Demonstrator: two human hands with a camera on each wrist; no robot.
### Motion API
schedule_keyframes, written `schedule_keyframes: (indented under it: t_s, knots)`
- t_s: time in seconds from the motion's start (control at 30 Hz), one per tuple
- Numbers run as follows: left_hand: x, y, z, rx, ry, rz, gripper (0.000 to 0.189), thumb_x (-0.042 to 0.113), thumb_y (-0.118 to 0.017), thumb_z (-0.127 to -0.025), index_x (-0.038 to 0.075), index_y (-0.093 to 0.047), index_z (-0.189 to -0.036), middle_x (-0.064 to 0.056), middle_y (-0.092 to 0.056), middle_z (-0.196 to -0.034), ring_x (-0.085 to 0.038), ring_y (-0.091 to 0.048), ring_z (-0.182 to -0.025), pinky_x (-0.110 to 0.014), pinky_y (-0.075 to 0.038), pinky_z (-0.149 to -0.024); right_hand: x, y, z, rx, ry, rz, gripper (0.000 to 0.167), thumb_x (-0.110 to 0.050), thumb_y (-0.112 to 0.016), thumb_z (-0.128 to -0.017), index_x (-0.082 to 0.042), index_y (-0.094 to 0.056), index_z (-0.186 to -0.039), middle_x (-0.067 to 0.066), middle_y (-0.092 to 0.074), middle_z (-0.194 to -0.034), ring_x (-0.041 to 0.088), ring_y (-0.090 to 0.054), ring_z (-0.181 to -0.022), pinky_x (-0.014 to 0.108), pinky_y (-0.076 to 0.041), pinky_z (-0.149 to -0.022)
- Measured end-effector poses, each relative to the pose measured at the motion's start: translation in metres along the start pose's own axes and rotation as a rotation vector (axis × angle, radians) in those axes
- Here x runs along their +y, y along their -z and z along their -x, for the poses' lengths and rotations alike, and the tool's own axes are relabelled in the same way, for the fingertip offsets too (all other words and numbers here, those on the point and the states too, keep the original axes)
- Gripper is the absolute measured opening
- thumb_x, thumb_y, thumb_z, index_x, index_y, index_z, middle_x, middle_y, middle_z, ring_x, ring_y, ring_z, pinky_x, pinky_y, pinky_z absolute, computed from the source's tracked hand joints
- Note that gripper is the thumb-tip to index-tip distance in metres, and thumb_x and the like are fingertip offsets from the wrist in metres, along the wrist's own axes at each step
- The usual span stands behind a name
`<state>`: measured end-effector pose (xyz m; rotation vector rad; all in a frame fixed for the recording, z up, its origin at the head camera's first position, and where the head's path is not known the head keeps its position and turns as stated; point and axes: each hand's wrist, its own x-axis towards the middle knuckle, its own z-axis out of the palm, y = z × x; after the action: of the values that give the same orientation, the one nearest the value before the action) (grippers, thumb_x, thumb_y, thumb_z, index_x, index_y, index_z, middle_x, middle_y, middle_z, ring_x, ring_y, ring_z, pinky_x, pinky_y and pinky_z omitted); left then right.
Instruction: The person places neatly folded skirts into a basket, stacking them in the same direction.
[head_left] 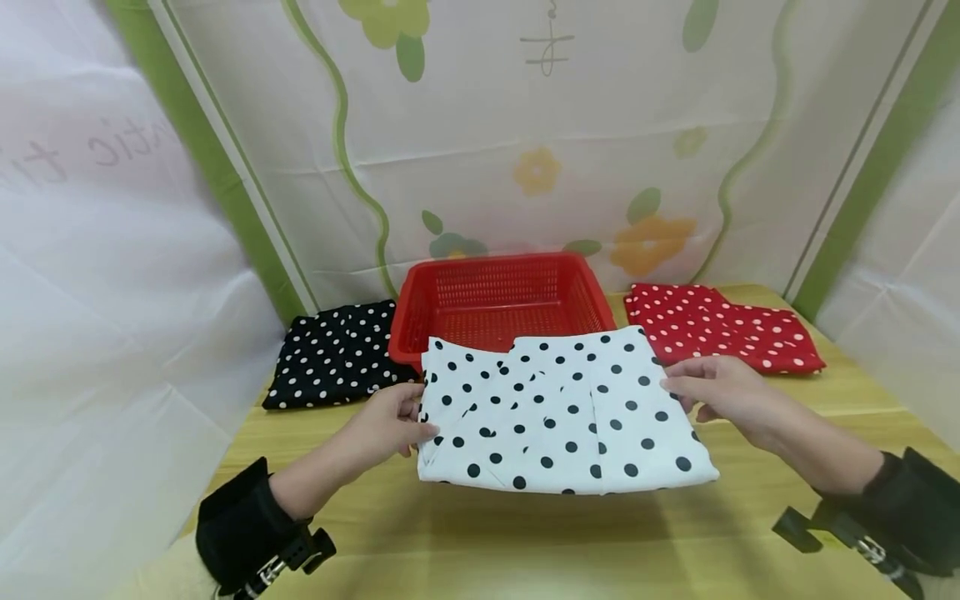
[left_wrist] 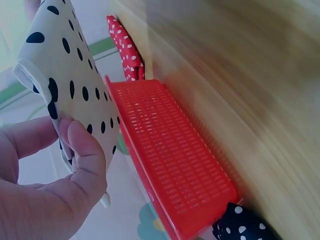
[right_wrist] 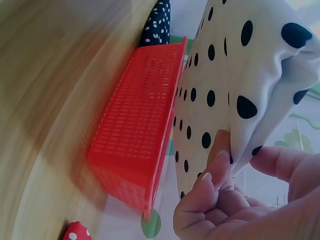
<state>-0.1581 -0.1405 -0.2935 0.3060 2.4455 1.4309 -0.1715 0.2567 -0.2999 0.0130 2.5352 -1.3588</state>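
Note:
A folded white cloth with black polka dots is held up above the table, in front of a red plastic basket. My left hand pinches its left edge between thumb and fingers; the left wrist view shows the folded layers of the cloth in that grip. At the opposite edge, my right hand pinches the cloth, with the thumb on one face and curled fingers on the other in the right wrist view. The cloth hides part of the basket's front. Inside the basket, the visible floor is bare.
Left of the basket lies a folded black cloth with white dots. A folded red cloth with white dots lies to its right. All stand on a wooden table, with a printed fabric curtain behind and at both sides.

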Motion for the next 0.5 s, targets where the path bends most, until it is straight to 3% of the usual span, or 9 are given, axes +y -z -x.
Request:
schedule_keyframes:
  t_s: [0.17, 0.5]
  knots:
    - [0.000, 0.003, -0.003, 0.008, 0.013, 0.007, 0.056, -0.003, -0.065, -0.088, -0.016, -0.040, -0.137, -0.009, -0.065, -0.082, -0.016, -0.058, -0.066, -0.030, -0.049, -0.057, -0.006, 0.000, -0.006, 0.007, -0.015, 0.009, 0.054, -0.025, -0.060, -0.097, 0.016, -0.047, -0.131, 0.004, -0.067, -0.089, 0.019, -0.060, -0.080, 0.033, -0.052, -0.069]
    - [0.000, 0.012, -0.018, 0.053, 0.027, -0.015, 0.050, -0.003, -0.065, -0.087, -0.013, -0.047, -0.132, -0.008, -0.063, -0.078, -0.015, -0.058, -0.065, -0.029, -0.049, -0.057, -0.014, 0.001, -0.023, 0.005, 0.032, 0.007, 0.052, -0.025, -0.058, -0.098, 0.015, -0.048, -0.131, 0.003, -0.067, -0.089, 0.019, -0.060, -0.081, 0.033, -0.052, -0.070]
